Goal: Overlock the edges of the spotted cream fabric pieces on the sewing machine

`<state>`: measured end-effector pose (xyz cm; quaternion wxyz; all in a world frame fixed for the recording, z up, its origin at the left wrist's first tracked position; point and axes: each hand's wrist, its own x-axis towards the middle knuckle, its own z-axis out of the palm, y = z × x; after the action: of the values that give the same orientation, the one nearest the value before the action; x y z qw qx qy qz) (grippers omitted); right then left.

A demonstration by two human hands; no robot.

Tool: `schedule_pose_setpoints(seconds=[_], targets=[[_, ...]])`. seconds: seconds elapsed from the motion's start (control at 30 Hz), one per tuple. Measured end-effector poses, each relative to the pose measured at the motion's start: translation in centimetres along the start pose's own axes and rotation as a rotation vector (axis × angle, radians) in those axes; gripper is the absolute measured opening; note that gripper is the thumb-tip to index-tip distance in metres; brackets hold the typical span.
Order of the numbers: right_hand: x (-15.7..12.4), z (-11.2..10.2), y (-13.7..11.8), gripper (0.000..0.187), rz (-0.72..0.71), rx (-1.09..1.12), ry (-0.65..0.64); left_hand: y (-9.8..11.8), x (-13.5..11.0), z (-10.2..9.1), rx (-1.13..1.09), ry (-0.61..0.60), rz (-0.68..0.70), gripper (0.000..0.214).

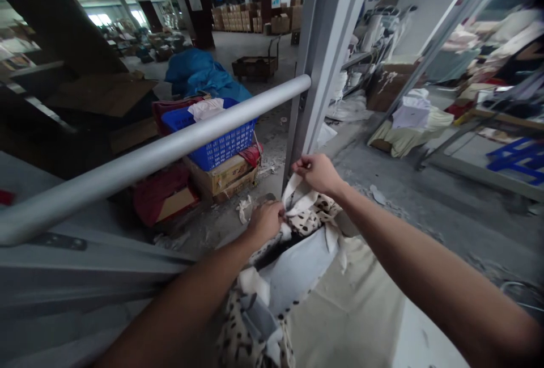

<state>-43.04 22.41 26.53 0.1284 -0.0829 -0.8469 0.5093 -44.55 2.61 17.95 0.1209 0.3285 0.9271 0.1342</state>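
Concrete floor ahead of you, dusty, with scraps on it. A grey rail crosses the view on a slant from low left up to a grey upright post, and its end meets the post. A cream cloth fills the bottom middle, under your forearms. Behind the rail there is a blue bundle on the floor. Nearer, a blue crate with white cloth in it sits on stacked cardboard boxes.

The spotted fabric, white with black spots, is bunched up on top of the cream cloth, just in front of the foot of the post, between your two hands.

Your right hand is fingers-together, a tight pinch on a white edge of the spotted fabric, held up beside the post. Your left hand is lower and just to the left, curled closed on the same fabric at its spotted part. You cannot see the fingertips themselves because the knuckles face you. The two hands are near each other but not touching, with fabric gathered between them.
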Motion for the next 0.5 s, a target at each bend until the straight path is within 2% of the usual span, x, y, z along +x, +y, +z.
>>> schedule_pose_setpoints(seconds=[0.1, 0.13, 0.17, 0.2, 0.27, 0.3, 0.4, 0.43, 0.5], targets=[[-0.8, -2.2, -1.4, 0.011, -0.409, -0.454, -0.196, -0.2, 0.1, 0.0, -0.024, 0.006, 0.053, 0.030], [-1.5, -2.5, -1.9, 0.012, -0.532, -0.637, -0.222, -0.2, 0.2, 0.0, -0.032, 0.007, 0.069, 0.033], [-2.4, -2.5, -2.3, 0.014, -0.605, -0.791, -0.195, -0.2, 0.3, -0.1, -0.040, 0.010, 0.085, 0.035], [-3.4, -2.2, -2.6, 0.016, -0.611, -0.886, -0.118, -0.2, 0.4, -0.2, -0.049, 0.014, 0.099, 0.037], [-5.4, -0.6, -2.8, 0.018, -0.533, -0.919, 0.004, -0.2, 0.5, -0.3, -0.067, 0.031, 0.117, 0.040], [-6.3, 0.4, -2.7, 0.018, -0.475, -0.882, -0.038, -0.2, 0.6, -0.3, -0.076, 0.039, 0.121, 0.039], [-7.3, 3.6, -0.9, 0.017, -0.277, -0.788, -0.473, -0.5, 0.7, -0.3, -0.094, 0.046, 0.124, 0.029], [-7.2, 4.4, -0.1, 0.018, -0.211, -0.800, -0.555, -0.6, 0.8, -0.2, -0.095, 0.041, 0.122, 0.027], [-6.5, 5.2, 1.4, 0.020, -0.095, -0.869, -0.579, -0.8, 0.8, 0.1, -0.086, 0.029, 0.104, 0.029]])
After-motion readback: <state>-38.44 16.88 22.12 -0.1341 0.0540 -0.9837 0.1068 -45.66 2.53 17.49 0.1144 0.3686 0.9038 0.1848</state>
